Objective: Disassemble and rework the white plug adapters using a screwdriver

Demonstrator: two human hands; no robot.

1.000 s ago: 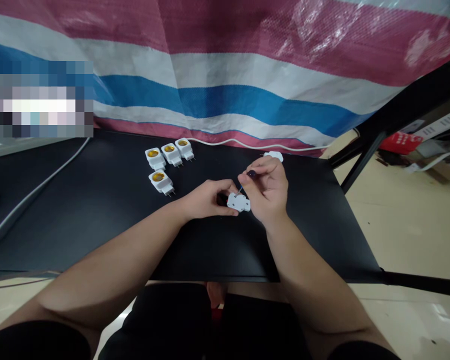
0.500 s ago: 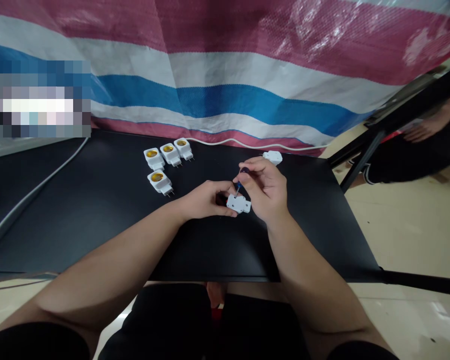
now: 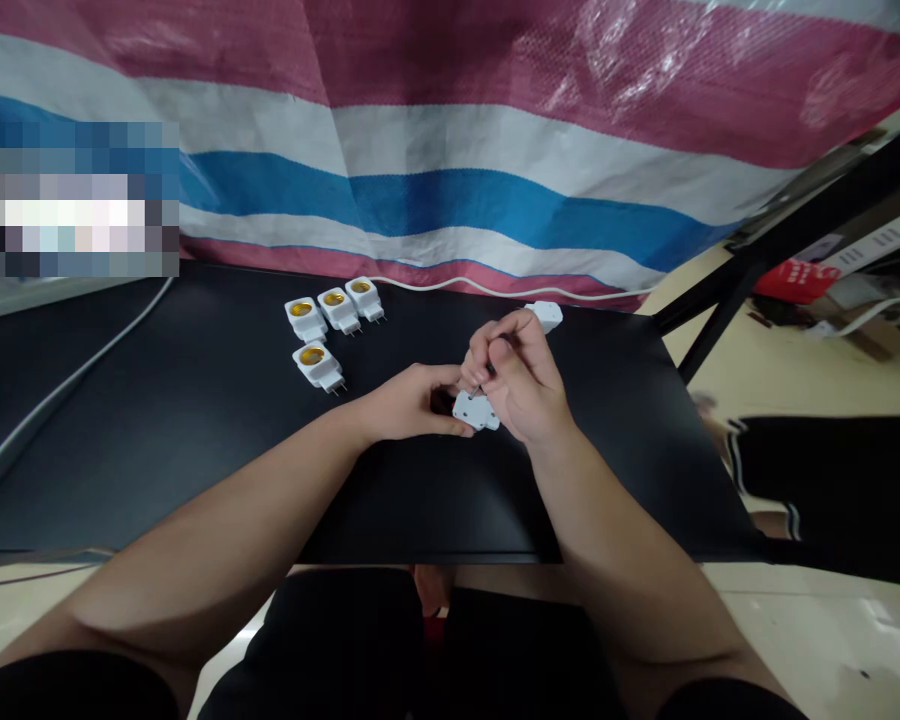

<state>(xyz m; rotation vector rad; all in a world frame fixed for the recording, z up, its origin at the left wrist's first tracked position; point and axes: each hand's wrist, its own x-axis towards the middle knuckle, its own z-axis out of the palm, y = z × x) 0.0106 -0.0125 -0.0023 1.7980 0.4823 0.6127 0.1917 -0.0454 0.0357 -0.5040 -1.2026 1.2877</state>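
Near the middle of the desk (image 3: 195, 470), a white plastic plug body (image 3: 474, 410) is gripped by the fingers of the left hand (image 3: 412, 402). The right hand's (image 3: 523, 380) fingers are closed above it, their hold hidden. Four white socket adapters (image 3: 339, 310) are placed far left, and a white piece (image 3: 547, 316) far right.

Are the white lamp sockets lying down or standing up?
Lying down: the white lamp sockets show yellow openings upward, prongs flat along the table.

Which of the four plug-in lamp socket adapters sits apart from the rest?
The front adapter, closest to the left hand; the other three adapters sit side by side in a row behind it.
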